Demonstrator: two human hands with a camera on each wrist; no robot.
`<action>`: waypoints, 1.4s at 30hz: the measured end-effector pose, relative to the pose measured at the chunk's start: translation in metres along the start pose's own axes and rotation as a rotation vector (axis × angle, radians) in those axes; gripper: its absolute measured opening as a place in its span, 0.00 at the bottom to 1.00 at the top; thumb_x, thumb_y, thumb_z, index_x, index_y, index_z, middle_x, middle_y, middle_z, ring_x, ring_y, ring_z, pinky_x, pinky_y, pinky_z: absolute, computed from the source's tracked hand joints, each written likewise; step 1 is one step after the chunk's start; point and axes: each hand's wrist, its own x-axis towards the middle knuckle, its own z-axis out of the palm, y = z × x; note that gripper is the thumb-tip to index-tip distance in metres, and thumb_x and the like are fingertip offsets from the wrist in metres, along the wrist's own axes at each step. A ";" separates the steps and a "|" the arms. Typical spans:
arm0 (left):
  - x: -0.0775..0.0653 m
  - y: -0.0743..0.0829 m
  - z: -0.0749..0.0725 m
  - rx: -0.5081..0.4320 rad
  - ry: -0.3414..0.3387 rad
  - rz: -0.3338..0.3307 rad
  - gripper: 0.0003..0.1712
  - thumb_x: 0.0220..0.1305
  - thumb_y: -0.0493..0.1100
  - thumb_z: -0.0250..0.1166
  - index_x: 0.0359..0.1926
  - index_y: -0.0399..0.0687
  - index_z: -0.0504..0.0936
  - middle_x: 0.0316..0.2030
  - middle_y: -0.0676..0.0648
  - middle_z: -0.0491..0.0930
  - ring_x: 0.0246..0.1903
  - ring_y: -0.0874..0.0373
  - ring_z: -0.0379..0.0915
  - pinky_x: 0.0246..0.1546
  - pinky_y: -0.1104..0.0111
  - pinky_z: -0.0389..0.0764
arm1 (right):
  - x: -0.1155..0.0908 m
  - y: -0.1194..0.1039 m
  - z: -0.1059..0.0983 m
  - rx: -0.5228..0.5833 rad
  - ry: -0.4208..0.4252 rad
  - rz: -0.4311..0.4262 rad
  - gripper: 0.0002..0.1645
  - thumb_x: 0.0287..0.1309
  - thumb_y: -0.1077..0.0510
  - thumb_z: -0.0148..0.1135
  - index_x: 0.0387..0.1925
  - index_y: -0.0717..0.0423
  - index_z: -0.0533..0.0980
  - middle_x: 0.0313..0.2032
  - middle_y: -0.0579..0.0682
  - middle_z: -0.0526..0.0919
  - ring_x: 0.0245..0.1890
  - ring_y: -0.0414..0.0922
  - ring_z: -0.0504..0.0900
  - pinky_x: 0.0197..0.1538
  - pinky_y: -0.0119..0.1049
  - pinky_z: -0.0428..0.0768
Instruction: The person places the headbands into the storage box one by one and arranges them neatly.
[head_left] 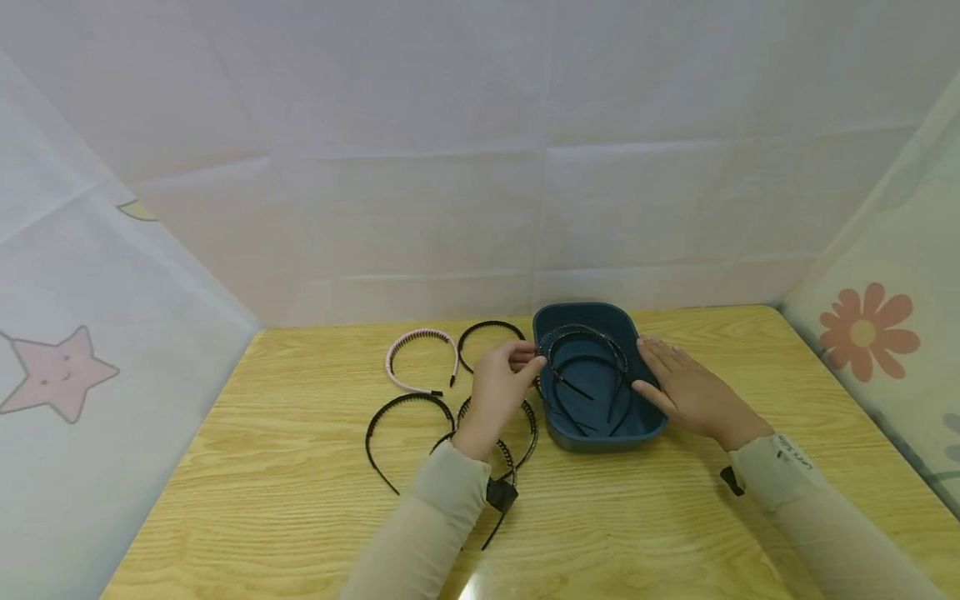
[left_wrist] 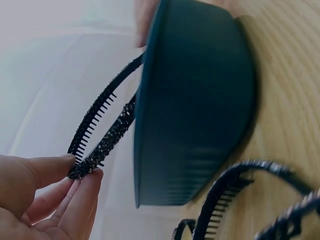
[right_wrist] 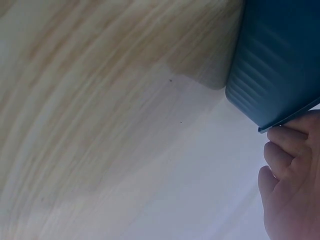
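My left hand (head_left: 495,385) is at the left rim of a dark blue plastic bin (head_left: 603,443). Its thumb and fingertips pinch a black glittery headband (left_wrist: 116,131) with comb teeth inside its curve. That headband slants down past the rim, so its ends are hidden from the left wrist view. More dark headbands lie within the bin, overlapping one another. On the bin's right rim rests my right hand (head_left: 688,397), fingers extended along the edge and thumb lying toward the front.
Left of the bin on the wooden table (head_left: 285,450) lie a pink headband (head_left: 391,354), a black headband (head_left: 367,442) and several other dark ones, some partly under my left forearm. A pale cloth wall (head_left: 420,208) rises behind the table, with printed cloth at both sides.
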 end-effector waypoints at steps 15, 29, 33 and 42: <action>-0.003 0.001 0.037 0.255 -0.035 0.109 0.14 0.71 0.41 0.66 0.53 0.40 0.85 0.44 0.45 0.87 0.43 0.55 0.84 0.39 0.71 0.85 | 0.000 0.003 0.001 0.004 -0.002 0.000 0.44 0.79 0.40 0.43 0.78 0.67 0.48 0.78 0.67 0.49 0.77 0.64 0.48 0.80 0.52 0.42; -0.006 0.006 0.039 0.446 -0.073 0.201 0.17 0.71 0.40 0.66 0.57 0.41 0.85 0.46 0.44 0.86 0.44 0.55 0.84 0.41 0.70 0.85 | 0.001 0.004 0.002 0.000 0.015 -0.009 0.44 0.79 0.39 0.42 0.78 0.67 0.49 0.77 0.67 0.50 0.77 0.65 0.49 0.79 0.54 0.45; -0.006 0.004 0.039 0.490 -0.069 0.249 0.18 0.71 0.41 0.66 0.58 0.41 0.84 0.49 0.43 0.84 0.46 0.54 0.82 0.43 0.71 0.85 | 0.001 0.005 0.003 0.000 0.004 0.001 0.45 0.79 0.39 0.42 0.78 0.67 0.48 0.77 0.67 0.50 0.77 0.65 0.48 0.79 0.54 0.44; -0.010 0.002 0.025 0.434 -0.087 0.220 0.17 0.73 0.43 0.64 0.58 0.43 0.84 0.49 0.45 0.83 0.46 0.55 0.81 0.43 0.69 0.84 | 0.001 0.004 0.002 0.004 -0.007 0.007 0.45 0.79 0.39 0.42 0.79 0.67 0.47 0.78 0.66 0.48 0.77 0.64 0.47 0.79 0.53 0.43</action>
